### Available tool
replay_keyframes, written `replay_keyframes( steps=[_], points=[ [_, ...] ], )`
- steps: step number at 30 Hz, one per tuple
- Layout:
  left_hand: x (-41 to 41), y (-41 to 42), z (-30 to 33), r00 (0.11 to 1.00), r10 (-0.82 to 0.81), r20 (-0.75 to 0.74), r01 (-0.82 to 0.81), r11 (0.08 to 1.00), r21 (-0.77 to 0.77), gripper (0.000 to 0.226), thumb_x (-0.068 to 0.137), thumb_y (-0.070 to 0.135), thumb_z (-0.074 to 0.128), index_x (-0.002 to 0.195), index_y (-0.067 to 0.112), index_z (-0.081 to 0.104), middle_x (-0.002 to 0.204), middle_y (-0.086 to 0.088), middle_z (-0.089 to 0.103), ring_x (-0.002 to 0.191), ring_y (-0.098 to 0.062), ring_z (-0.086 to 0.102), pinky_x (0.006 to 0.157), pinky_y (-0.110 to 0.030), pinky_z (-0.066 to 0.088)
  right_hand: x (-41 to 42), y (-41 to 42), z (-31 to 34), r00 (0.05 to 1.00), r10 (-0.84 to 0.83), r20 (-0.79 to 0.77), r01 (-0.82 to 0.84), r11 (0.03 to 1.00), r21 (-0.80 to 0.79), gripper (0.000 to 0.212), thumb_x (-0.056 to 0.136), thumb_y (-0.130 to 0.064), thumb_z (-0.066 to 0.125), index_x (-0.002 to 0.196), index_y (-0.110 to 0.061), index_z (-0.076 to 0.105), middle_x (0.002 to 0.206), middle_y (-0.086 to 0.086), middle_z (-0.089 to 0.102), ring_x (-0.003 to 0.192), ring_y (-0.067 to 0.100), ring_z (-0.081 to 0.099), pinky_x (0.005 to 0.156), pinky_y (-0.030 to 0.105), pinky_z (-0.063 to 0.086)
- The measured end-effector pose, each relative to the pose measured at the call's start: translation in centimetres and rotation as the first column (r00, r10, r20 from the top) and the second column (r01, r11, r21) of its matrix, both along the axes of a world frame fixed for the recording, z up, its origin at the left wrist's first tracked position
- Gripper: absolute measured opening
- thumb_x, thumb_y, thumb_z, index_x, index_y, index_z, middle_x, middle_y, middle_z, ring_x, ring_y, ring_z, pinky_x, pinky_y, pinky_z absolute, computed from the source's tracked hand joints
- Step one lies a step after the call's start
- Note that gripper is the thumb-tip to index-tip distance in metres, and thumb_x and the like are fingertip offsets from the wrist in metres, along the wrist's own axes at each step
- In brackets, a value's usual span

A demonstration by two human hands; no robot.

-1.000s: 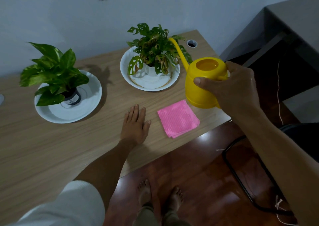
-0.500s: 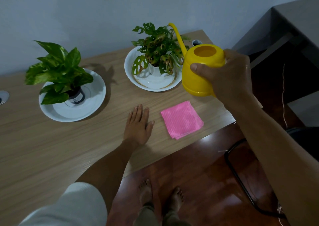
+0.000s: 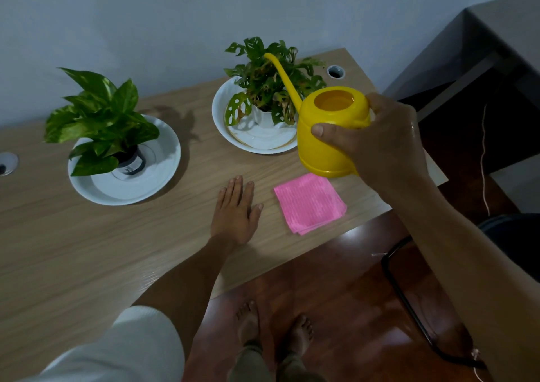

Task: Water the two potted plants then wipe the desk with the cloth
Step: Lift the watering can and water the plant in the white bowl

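Note:
My right hand [image 3: 380, 145] grips a yellow watering can [image 3: 324, 136] by its handle, held above the desk at the right. Its long spout [image 3: 283, 79] reaches up over the right plant [image 3: 271, 80], a holey-leaved plant in a white pot on a white plate [image 3: 257, 142]. The left plant [image 3: 99, 113], broad green leaves in a dark pot, stands on another white plate [image 3: 157, 165]. A folded pink cloth [image 3: 309, 202] lies near the desk's front edge, under the can. My left hand [image 3: 236, 212] rests flat on the wooden desk [image 3: 87, 250], fingers apart, left of the cloth.
Cable holes sit in the desk at the far left [image 3: 7, 162] and back right [image 3: 336, 72]. A grey cabinet [image 3: 482, 45] stands to the right. A black chair frame [image 3: 409, 302] and my bare feet [image 3: 271, 329] are on the reddish floor below.
The watering can has risen off the desk and moved toward the right plant, its spout now above the leaves. My left hand has stayed flat on the desk.

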State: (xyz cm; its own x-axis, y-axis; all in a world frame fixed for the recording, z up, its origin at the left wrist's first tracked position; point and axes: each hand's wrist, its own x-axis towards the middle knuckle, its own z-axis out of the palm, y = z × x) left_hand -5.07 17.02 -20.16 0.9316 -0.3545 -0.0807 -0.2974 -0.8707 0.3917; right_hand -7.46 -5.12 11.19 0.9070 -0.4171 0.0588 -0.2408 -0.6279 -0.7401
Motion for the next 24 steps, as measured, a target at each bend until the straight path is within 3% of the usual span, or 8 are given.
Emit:
replay_keyframes(
  steps=[6, 14, 21, 24],
  points=[
    [0.0, -0.1, 0.0, 1.0, 0.003, 0.013, -0.003, 1.0, 0.014, 0.067, 0.108, 0.053, 0.03, 0.167, 0.021, 0.019, 0.175, -0.013, 0.011, 0.163, -0.027, 0.005, 0.131, -0.041, -0.002, -1.7, -1.2, -0.3, 0.999, 0.007, -0.036, -0.006, 1.0, 0.026, 0.055, 0.071, -0.052, 0.092, 0.114, -0.023, 0.075, 0.106, -0.005, 0.075, 0.097, 0.016, 0.07, 0.083, 0.035, 0.057],
    [-0.1, -0.1, -0.2, 0.999, -0.006, 0.034, 0.006, 1.0, 0.018, 0.069, 0.107, 0.055, 0.025, 0.166, 0.02, 0.021, 0.174, -0.015, 0.013, 0.163, -0.029, 0.007, 0.133, -0.045, 0.002, -2.8, -3.0, -0.3, 0.998, -0.027, -0.06, 0.026, 1.0, -0.016, 0.053, 0.071, -0.052, 0.092, 0.103, -0.016, 0.07, 0.101, 0.004, 0.071, 0.095, 0.023, 0.067, 0.078, 0.034, 0.052],
    [-0.1, 0.0, -0.3, 1.0, -0.012, 0.027, 0.012, 1.0, 0.007, 0.068, 0.108, 0.054, 0.028, 0.167, 0.02, 0.02, 0.175, -0.015, 0.011, 0.163, -0.028, 0.005, 0.133, -0.046, 0.003, -2.4, -3.4, 0.0, 0.996, -0.089, -0.025, 0.089, 0.996, -0.012, 0.058, 0.07, -0.053, 0.092, 0.108, -0.015, 0.073, 0.105, 0.002, 0.072, 0.096, 0.023, 0.068, 0.083, 0.04, 0.057],
    [-0.1, 0.0, -0.3, 0.999, -0.02, 0.029, 0.019, 1.0, 0.006, 0.069, 0.107, 0.054, 0.026, 0.167, 0.02, 0.02, 0.174, -0.016, 0.012, 0.163, -0.029, 0.005, 0.132, -0.046, 0.002, -1.8, -3.4, 0.2, 0.996, -0.093, -0.008, 0.093, 0.996, -0.007, 0.059, 0.071, -0.054, 0.091, 0.11, -0.014, 0.072, 0.107, 0.003, 0.072, 0.096, 0.021, 0.067, 0.081, 0.036, 0.055]
  ],
)
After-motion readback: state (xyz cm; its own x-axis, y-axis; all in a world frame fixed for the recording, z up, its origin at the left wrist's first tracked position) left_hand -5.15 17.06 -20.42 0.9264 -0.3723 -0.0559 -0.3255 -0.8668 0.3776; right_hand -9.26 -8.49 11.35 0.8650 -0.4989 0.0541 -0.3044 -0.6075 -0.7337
